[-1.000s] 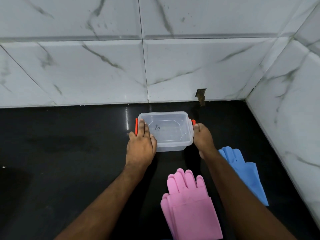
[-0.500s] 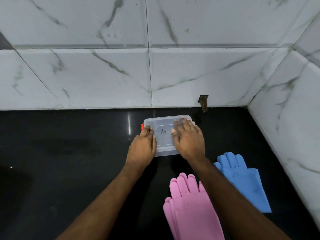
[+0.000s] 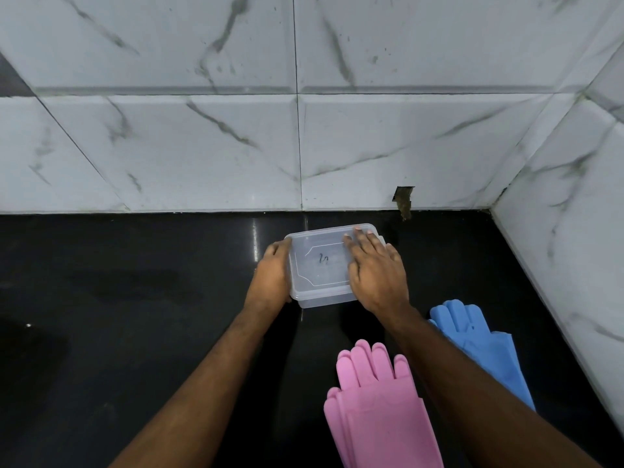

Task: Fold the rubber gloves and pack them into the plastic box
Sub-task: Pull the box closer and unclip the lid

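Observation:
A clear plastic box (image 3: 319,265) with its lid on stands on the black counter near the back wall. My left hand (image 3: 271,275) grips the box's left side, covering the clip there. My right hand (image 3: 376,271) lies flat on the right half of the lid, fingers spread toward the far edge. Pink rubber gloves (image 3: 378,407) lie flat and stacked at the near right, fingers pointing away from me. Blue rubber gloves (image 3: 479,342) lie flat further right, partly hidden behind my right forearm.
The glossy black counter (image 3: 135,332) runs left and toward me. White marble-pattern tiled walls (image 3: 405,146) close the back and the right side, meeting in a corner. A small brown chipped gap (image 3: 403,201) sits at the base of the back wall.
My right hand went from the box's right clip onto the lid and now presses flat on it. My left hand slid from the lid's corner down onto the box's left side.

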The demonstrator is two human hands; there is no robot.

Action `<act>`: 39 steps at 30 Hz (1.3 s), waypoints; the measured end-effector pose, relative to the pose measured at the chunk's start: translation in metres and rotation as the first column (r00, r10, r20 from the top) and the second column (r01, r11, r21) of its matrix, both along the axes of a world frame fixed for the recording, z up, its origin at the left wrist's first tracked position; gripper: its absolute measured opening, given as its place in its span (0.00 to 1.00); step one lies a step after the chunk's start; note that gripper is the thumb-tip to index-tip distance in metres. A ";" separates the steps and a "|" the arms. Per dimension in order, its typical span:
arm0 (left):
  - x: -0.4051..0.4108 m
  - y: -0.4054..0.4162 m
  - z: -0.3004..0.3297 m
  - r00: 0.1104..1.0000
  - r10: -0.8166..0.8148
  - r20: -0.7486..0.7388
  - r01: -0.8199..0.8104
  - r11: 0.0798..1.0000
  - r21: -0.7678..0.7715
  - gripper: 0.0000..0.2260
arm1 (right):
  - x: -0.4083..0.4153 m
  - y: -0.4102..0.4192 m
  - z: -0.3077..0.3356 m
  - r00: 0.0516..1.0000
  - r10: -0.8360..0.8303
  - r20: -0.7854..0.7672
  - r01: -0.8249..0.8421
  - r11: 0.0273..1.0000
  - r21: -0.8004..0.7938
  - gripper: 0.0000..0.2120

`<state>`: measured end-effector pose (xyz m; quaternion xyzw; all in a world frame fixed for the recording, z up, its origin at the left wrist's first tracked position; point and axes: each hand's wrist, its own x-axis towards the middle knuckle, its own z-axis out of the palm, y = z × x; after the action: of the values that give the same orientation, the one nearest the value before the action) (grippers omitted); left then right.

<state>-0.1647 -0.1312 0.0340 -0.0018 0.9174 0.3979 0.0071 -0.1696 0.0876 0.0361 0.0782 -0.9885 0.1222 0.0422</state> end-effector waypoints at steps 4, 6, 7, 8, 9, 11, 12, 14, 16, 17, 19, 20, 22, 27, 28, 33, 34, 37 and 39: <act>0.010 -0.012 -0.004 0.998 0.025 -0.056 -0.019 0.994 0.105 0.23 | -0.001 0.001 -0.001 1.000 0.016 0.015 -0.016 1.000 -0.023 0.25; 0.012 -0.016 -0.001 0.993 0.078 -0.087 -0.067 0.990 0.124 0.20 | -0.003 0.005 -0.002 0.998 0.058 0.024 -0.057 0.998 -0.035 0.25; 0.014 -0.017 0.000 0.990 0.111 -0.082 -0.101 0.987 0.125 0.19 | -0.006 0.007 -0.001 0.995 0.091 0.027 -0.090 0.995 -0.038 0.25; 0.015 -0.019 0.002 0.990 0.125 -0.071 -0.118 0.989 0.092 0.18 | -0.009 0.009 0.000 0.991 0.130 0.030 -0.129 0.991 -0.038 0.24; 0.018 -0.020 0.001 0.991 0.119 -0.059 -0.117 0.992 0.047 0.16 | -0.012 0.011 0.001 0.985 0.170 0.033 -0.169 0.985 -0.042 0.24; 0.025 -0.019 -0.001 0.994 0.101 -0.032 -0.102 0.994 -0.028 0.17 | -0.016 0.011 0.004 0.977 0.214 0.015 -0.212 0.975 -0.070 0.23; 0.030 -0.018 -0.003 0.992 0.122 -0.028 -0.123 0.992 -0.035 0.16 | -0.017 0.009 0.004 0.982 0.191 -0.007 -0.190 0.977 -0.094 0.22; 0.039 -0.015 -0.006 0.984 0.177 -0.017 -0.177 0.984 -0.028 0.14 | -0.016 0.003 0.004 0.999 0.015 -0.051 -0.023 0.990 -0.140 0.19; 0.049 -0.010 -0.007 0.976 0.218 0.024 -0.218 0.976 -0.006 0.13 | -0.013 -0.003 0.004 0.980 -0.185 -0.066 0.173 0.972 -0.159 0.18; 0.054 -0.007 -0.006 0.973 0.230 0.038 -0.230 0.973 0.002 0.13 | -0.012 -0.006 0.003 0.968 -0.248 -0.049 0.235 0.954 -0.189 0.19; 0.065 -0.003 -0.006 0.968 0.241 0.064 -0.241 0.970 0.002 0.13 | -0.009 -0.013 0.005 0.946 -0.319 0.050 0.318 0.893 -0.317 0.22; 0.070 -0.002 -0.006 0.967 0.238 0.086 -0.239 0.971 0.004 0.14 | -0.007 -0.016 0.005 0.938 -0.332 0.102 0.345 0.858 -0.381 0.23; 0.080 -0.004 -0.006 0.963 0.218 0.156 -0.225 0.974 0.028 0.17 | -0.001 -0.023 0.003 0.936 -0.315 0.158 0.353 0.826 -0.440 0.22; 0.081 -0.014 0.001 0.974 0.173 0.147 -0.157 0.981 -0.114 0.27 | 0.012 -0.040 0.004 0.974 -0.155 0.167 0.217 0.855 -0.471 0.16; 0.078 -0.014 0.003 0.975 0.154 0.160 -0.154 0.988 -0.012 0.25 | 0.015 -0.046 0.004 0.976 -0.139 0.167 0.203 0.858 -0.472 0.16; 0.067 -0.019 0.004 0.964 0.188 0.187 -0.252 0.868 0.428 0.18 | 0.036 -0.070 0.000 0.978 -0.128 0.167 0.200 0.815 -0.544 0.16; 0.067 -0.024 0.004 0.952 0.212 0.222 -0.299 0.804 0.515 0.16 | 0.041 -0.074 -0.002 0.977 -0.119 0.175 0.198 0.802 -0.564 0.15; 0.068 -0.039 0.003 0.922 0.189 0.338 -0.380 0.606 0.699 0.12 | 0.056 -0.083 -0.006 0.981 -0.071 0.181 0.168 0.778 -0.605 0.15; 0.070 -0.047 0.004 0.918 0.161 0.363 -0.385 0.580 0.718 0.09 | 0.063 -0.089 -0.009 0.980 -0.049 0.194 0.162 0.762 -0.627 0.15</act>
<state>-0.0952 -0.1785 0.0377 -0.1929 0.6340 0.7461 0.0648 -0.1071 -0.0010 0.0276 -0.0073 -0.8904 0.4551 -0.0093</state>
